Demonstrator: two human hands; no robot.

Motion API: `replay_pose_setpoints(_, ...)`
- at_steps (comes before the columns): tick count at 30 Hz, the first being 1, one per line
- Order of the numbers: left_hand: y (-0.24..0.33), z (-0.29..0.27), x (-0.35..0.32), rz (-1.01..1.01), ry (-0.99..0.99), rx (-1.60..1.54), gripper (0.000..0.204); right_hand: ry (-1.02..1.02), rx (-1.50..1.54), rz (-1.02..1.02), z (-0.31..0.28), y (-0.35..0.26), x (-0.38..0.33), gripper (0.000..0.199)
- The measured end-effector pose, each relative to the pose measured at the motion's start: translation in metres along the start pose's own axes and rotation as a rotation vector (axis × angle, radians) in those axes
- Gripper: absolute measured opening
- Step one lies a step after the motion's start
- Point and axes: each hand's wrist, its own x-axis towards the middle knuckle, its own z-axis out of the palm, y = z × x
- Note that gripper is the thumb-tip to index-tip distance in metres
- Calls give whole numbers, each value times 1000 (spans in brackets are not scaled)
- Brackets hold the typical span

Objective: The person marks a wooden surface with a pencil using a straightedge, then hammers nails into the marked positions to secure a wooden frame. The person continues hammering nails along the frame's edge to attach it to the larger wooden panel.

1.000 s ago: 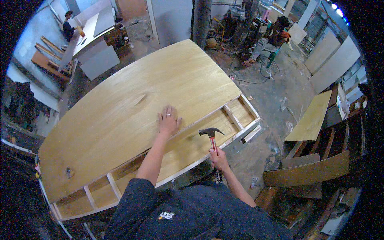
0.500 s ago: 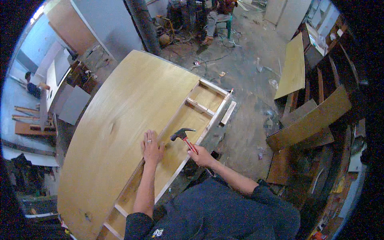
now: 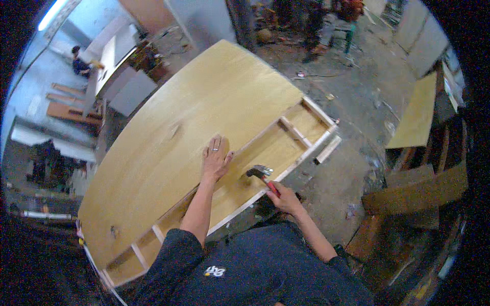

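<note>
A large curved plywood panel [image 3: 153, 158] lies before me, with a wooden frame of battens along its straight edge. My left hand [image 3: 217, 159] rests flat on the plywood beside the frame's inner batten, fingers stretched out, a ring on one finger. In my right hand [image 3: 286, 199] is a claw hammer [image 3: 271, 187] with a red and black handle, gripped by the handle. Its dark head is over the recessed strip between the battens; whether it touches the wood I cannot tell. Short cross battens [image 3: 296, 131] divide that strip into compartments.
A small wood offcut [image 3: 327, 149] sits beyond the frame's outer edge. Plywood sheets [image 3: 416, 115] and boards lean at the right. Debris and a cable lie on the floor. One person [image 3: 81, 64] is at a far-left table; another [image 3: 339, 25] sits at the back.
My view has turned, so the panel appears rotated clockwise and shifted right. The hammer's handle looks more foreshortened. My left hand stays flat on the panel.
</note>
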Motion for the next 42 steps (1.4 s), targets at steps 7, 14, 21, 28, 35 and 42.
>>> replay_pose_setpoints(7,-110,3,-72,-366,-6,35,70,56,93,-42,4,6,2,49)
replay_pose_setpoints(14,-207,9,-189,-766,79,33,71,20,75,-36,-6,2,8,40)
replay_pose_setpoints(21,-223,17,-222,-840,167,7,69,29,40,-88,-3,12,13,40)
replay_pose_setpoints(28,-229,25,-218,-870,141,32,68,28,23,-93,0,21,19,38)
replay_pose_setpoints(35,-240,36,-213,-903,94,73,71,27,122,-152,-7,14,16,44)
replay_pose_setpoints(42,-129,4,-89,-303,40,-42,68,-76,90,-135,-14,20,18,42)
